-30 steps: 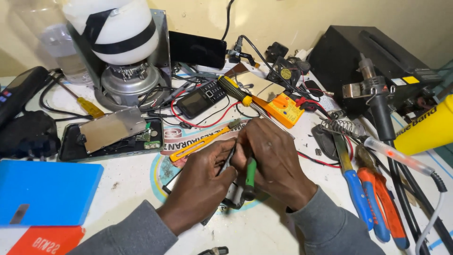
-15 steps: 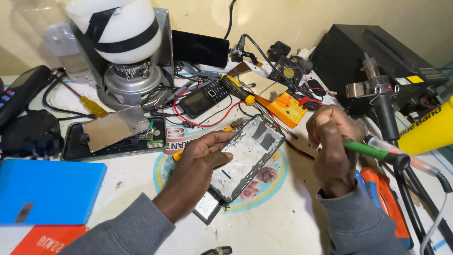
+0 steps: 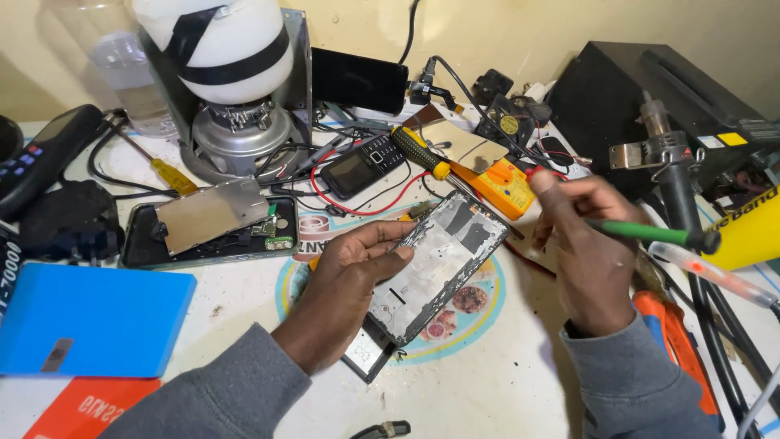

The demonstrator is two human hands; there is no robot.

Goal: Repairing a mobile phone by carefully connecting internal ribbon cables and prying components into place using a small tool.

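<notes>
From the head camera, I see my left hand (image 3: 345, 280) gripping the stripped phone frame (image 3: 435, 276) along its left edge, thumb and fingers curled round it, the frame tilted over the round printed mat (image 3: 479, 313) on the white bench (image 3: 244, 325). Half a second ago the frame sat in much the same spot, and a full second ago both hands were bunched together over it; now they are well apart. My right hand (image 3: 589, 252) has pulled off to the right and is closed around a green-handled tool (image 3: 642, 233), which points out to the right, towards the black stand (image 3: 691, 203).

Behind the frame lie a yellow multimeter (image 3: 500, 183), a yellow-and-black screwdriver (image 3: 418, 150) and a small keypad phone (image 3: 361, 165). To the left, an opened phone with a metal shield (image 3: 211, 223) rests near a blue box (image 3: 85, 317).

The tool's tip is hidden by my right hand, so I cannot tell its kind. The frame's lower corner covers a dark part beneath it, hard to make out. The orange-handled pliers (image 3: 678, 341) are partly covered by my sleeve, and the yellow object (image 3: 751, 232) at right is cut off by the edge.
</notes>
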